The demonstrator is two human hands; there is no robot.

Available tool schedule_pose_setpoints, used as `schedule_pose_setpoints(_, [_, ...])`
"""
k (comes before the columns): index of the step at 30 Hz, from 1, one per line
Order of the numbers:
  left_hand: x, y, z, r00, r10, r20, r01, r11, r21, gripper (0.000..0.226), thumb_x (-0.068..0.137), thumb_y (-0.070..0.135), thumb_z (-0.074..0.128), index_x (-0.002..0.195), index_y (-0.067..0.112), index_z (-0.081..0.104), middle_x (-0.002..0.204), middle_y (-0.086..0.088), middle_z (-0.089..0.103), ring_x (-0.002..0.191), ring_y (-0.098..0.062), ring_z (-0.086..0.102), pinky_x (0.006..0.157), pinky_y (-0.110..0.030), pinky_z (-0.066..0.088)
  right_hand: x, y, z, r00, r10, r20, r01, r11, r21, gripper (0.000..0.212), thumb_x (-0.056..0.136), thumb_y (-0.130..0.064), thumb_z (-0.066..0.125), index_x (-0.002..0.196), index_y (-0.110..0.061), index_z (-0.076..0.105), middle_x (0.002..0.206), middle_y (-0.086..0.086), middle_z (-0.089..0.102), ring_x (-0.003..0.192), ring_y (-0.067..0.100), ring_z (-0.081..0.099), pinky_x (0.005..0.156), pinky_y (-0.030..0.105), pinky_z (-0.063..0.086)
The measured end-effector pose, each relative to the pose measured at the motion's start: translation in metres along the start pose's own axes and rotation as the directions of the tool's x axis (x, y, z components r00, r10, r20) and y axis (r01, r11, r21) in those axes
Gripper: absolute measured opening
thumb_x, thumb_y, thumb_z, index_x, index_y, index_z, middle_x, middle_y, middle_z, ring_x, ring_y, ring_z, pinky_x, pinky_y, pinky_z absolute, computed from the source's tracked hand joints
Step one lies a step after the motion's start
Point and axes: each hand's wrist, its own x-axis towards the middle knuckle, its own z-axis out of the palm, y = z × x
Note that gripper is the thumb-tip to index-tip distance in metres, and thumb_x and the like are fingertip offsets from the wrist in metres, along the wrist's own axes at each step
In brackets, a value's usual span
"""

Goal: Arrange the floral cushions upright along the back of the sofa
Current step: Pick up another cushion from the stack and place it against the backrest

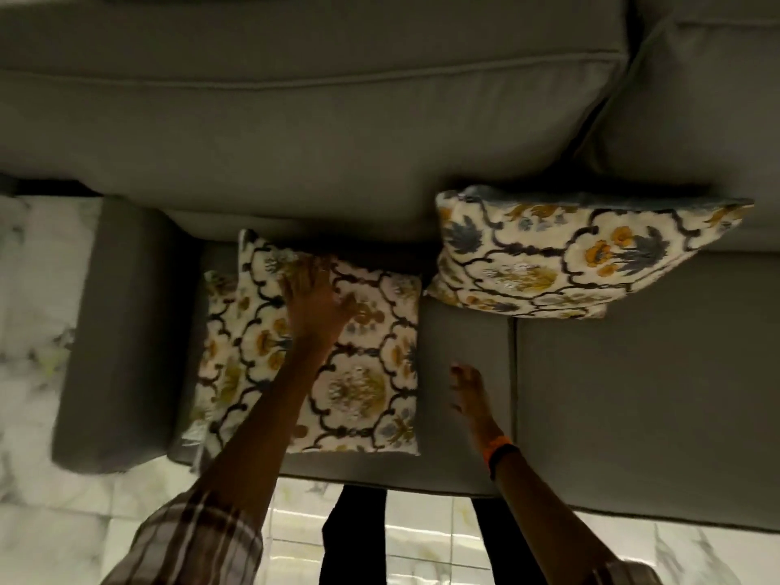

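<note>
While flat: cushion [363, 373], axis front-back

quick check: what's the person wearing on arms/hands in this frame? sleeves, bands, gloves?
No gloves: both hands bare. Left hand: forearm bare, a plaid sleeve pushed up near the elbow. Right hand: an orange band and a dark band side by side at the wrist. No rings discernible in the blur.
</note>
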Motion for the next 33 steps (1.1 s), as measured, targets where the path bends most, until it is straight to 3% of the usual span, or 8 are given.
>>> schedule_pose_setpoints(4, [0.015,-0.104,-0.024,0.960,-0.266,0.089,0.279,0.940,-0.198,0.109,0.078,0.067,0.072,0.160,0.026,0.013,0.169,-0.015,0.007,0.156,-0.039,0.008,0.123,-0.060,0.013,0.015,0.011,0.077,0.998,0.000,-0.069,-0.001,1.000,-0.009,0.060,0.104,-0.035,0.060,0.156,-0.016,0.038,0.155,0.011,0.048,0.142,0.033,0.049,0.114,0.049,0.043])
schedule_pose_setpoints(7, [0.008,-0.155,-0.024,0.868,-0.383,0.315,0.496,0.648,-0.578,0.123,0.067,0.073,0.079,0.159,0.034,0.007,0.165,-0.011,0.027,0.149,-0.038,0.032,0.121,-0.053,0.032,0.040,0.015,0.117,0.995,-0.044,-0.086,0.042,0.999,-0.024,0.056,0.107,-0.037,0.054,0.158,-0.018,0.042,0.155,0.006,0.050,0.144,0.024,0.047,0.117,0.044,0.039])
schedule_pose_setpoints(10, [0.003,-0.181,-0.024,0.848,-0.402,0.345,0.521,0.517,-0.679,0.126,0.060,0.082,0.073,0.159,0.024,0.021,0.160,-0.005,0.040,0.146,-0.028,0.040,0.121,-0.040,0.031,0.058,0.015,0.130,0.997,0.049,0.056,-0.053,0.996,0.077,0.071,0.093,-0.069,0.061,0.153,-0.033,0.053,0.158,-0.008,0.052,0.148,0.019,0.047,0.126,0.049,0.034])
schedule_pose_setpoints(14, [-0.005,-0.202,-0.036,0.886,-0.356,0.298,0.443,0.455,-0.773,0.113,0.062,0.087,0.067,0.153,0.030,0.033,0.148,0.001,0.053,0.136,-0.025,0.053,0.114,-0.056,0.044,0.029,-0.017,0.147,0.988,-0.157,0.003,0.156,0.981,0.119,0.045,0.105,-0.052,0.051,0.144,-0.032,0.058,0.137,-0.016,0.067,0.125,0.000,0.066,0.104,0.028,0.057])
schedule_pose_setpoints(17, [-0.019,-0.174,-0.067,0.918,-0.351,0.183,0.321,0.393,-0.861,0.099,0.072,0.074,0.066,0.153,0.028,0.031,0.146,0.000,0.053,0.129,-0.020,0.057,0.110,-0.053,0.048,-0.004,-0.055,0.149,0.943,-0.328,-0.055,0.332,0.924,0.187,0.047,0.096,-0.055,0.060,0.127,-0.022,0.072,0.128,0.003,0.077,0.126,0.026,0.069,0.104,0.043,0.058])
schedule_pose_setpoints(23, [-0.042,-0.087,-0.121,0.939,-0.343,-0.011,0.091,0.280,-0.956,0.102,0.044,0.093,0.069,0.129,0.049,0.036,0.129,0.021,0.053,0.114,0.006,0.059,0.092,-0.020,0.055,-0.069,-0.137,0.093,0.848,-0.523,-0.084,0.530,0.833,0.158,0.062,0.080,-0.069,0.071,0.126,-0.027,0.070,0.125,0.004,0.078,0.120,0.028,0.073,0.097,0.043,0.063])
schedule_pose_setpoints(28, [-0.054,-0.002,-0.086,0.974,-0.215,0.065,0.106,0.185,-0.977,0.078,0.061,0.088,0.066,0.126,0.046,0.059,0.137,0.000,0.061,0.138,-0.036,0.051,0.111,-0.062,0.043,-0.119,-0.186,-0.025,0.805,-0.591,-0.044,0.592,0.805,0.024,0.101,0.051,-0.074,0.088,0.136,-0.031,0.054,0.115,-0.018,0.081,0.107,0.007,0.078,0.082,0.027,0.065])
schedule_pose_setpoints(33, [-0.088,0.135,-0.021,0.962,-0.060,0.265,0.272,0.216,-0.938,0.097,0.053,0.092,0.068,0.131,0.035,0.056,0.145,-0.014,0.054,0.132,-0.038,0.053,0.107,-0.073,0.039,-0.126,-0.235,-0.198,0.736,-0.668,-0.108,0.638,0.738,-0.218,0.083,0.055,-0.054,0.097,0.127,-0.023,0.070,0.113,-0.006,0.083,0.109,0.018,0.078,0.090,0.042,0.066])
